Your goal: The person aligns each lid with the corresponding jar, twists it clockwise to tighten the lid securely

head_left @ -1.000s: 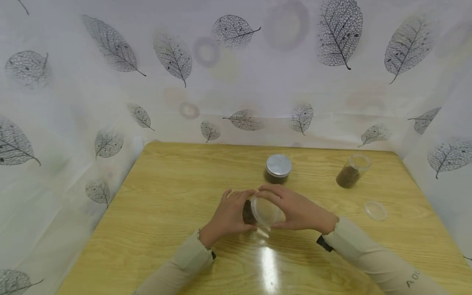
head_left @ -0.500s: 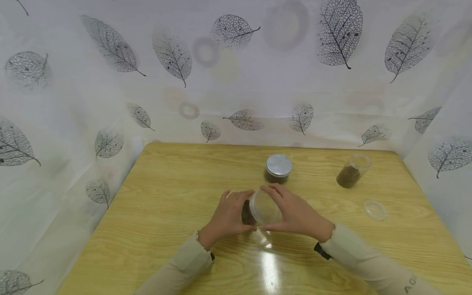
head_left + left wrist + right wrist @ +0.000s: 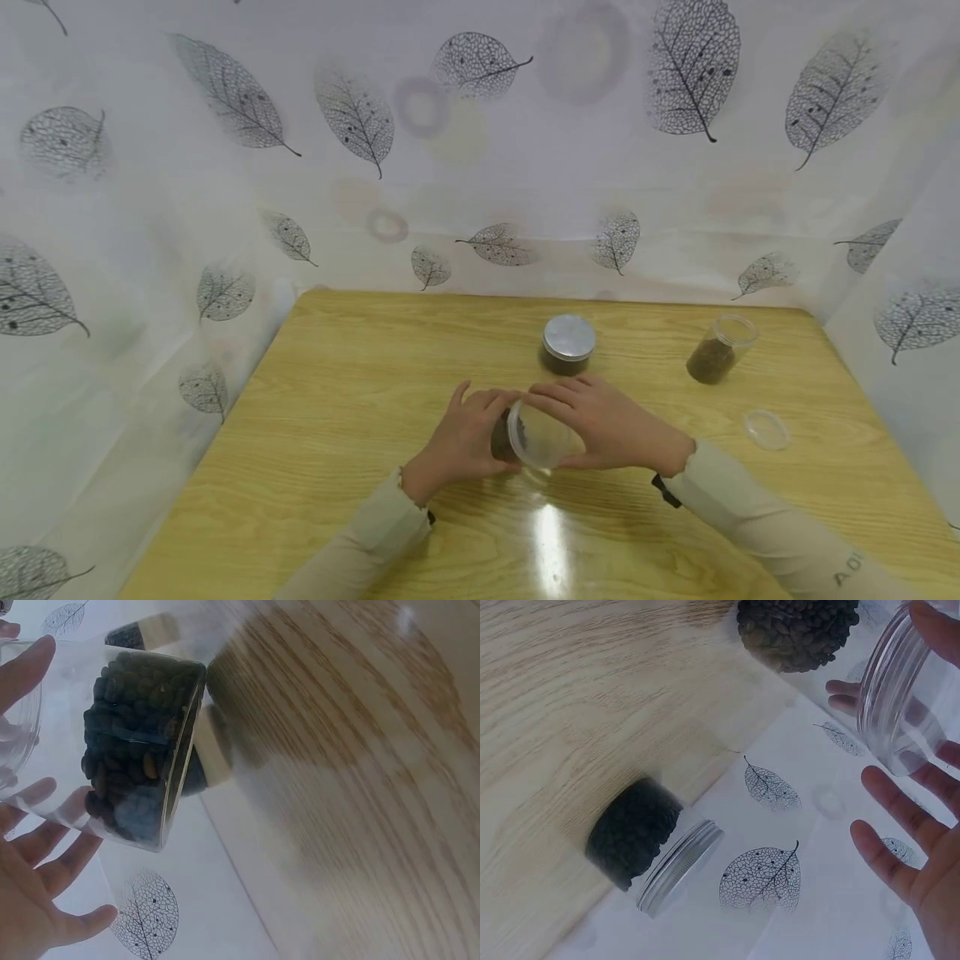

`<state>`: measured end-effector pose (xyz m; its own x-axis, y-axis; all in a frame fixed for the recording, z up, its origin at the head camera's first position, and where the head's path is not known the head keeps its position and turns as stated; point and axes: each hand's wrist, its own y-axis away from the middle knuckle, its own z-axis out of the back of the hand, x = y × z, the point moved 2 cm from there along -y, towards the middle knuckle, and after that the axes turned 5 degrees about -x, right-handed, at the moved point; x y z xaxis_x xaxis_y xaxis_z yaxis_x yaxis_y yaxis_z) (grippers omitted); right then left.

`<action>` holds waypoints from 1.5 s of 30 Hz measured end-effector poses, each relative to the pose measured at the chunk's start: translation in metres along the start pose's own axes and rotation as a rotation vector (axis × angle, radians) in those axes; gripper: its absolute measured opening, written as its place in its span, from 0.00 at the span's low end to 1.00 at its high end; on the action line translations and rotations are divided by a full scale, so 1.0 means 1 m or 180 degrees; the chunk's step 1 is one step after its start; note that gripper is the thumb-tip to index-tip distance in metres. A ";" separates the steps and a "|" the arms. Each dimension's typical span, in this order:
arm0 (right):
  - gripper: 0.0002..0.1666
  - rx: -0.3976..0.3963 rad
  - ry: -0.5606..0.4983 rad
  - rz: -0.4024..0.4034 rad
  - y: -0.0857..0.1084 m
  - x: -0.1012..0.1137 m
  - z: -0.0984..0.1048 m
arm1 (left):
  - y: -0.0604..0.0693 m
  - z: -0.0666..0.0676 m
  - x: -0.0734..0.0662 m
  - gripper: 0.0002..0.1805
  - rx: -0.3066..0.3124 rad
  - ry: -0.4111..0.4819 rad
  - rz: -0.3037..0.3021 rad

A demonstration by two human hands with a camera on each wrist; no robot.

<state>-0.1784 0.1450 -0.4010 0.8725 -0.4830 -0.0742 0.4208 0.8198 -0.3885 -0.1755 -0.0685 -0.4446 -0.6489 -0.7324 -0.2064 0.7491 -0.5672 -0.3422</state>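
Fingers of the left hand grasp a tilted clear jar over the table while those of the right hand curve round its mouth, and a slip or further tipping could spill its dark beans if it is unlidded, which is unclear

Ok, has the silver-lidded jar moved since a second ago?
No, measured against the table's far edge, the silver-lidded jar is in the same spot.
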 end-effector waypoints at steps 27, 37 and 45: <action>0.62 -0.0202 0.0257 -0.1378 0.014 0.023 -0.010 | 0.002 -0.004 -0.008 0.53 -0.0394 -0.0713 -0.0104; 0.67 -0.0125 -0.0016 -0.0373 0.012 -0.007 -0.009 | 0.003 -0.006 0.000 0.52 -0.0334 -0.0338 -0.0108; 0.58 -0.0178 -0.0119 0.0008 0.002 -0.013 -0.011 | 0.002 -0.006 0.006 0.51 -0.0271 -0.0217 -0.0198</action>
<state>-0.1913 0.1497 -0.4107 0.8827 -0.4682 -0.0414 0.4048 0.8021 -0.4390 -0.1784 -0.0718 -0.4519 -0.6809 -0.7224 -0.1206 0.6918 -0.5803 -0.4297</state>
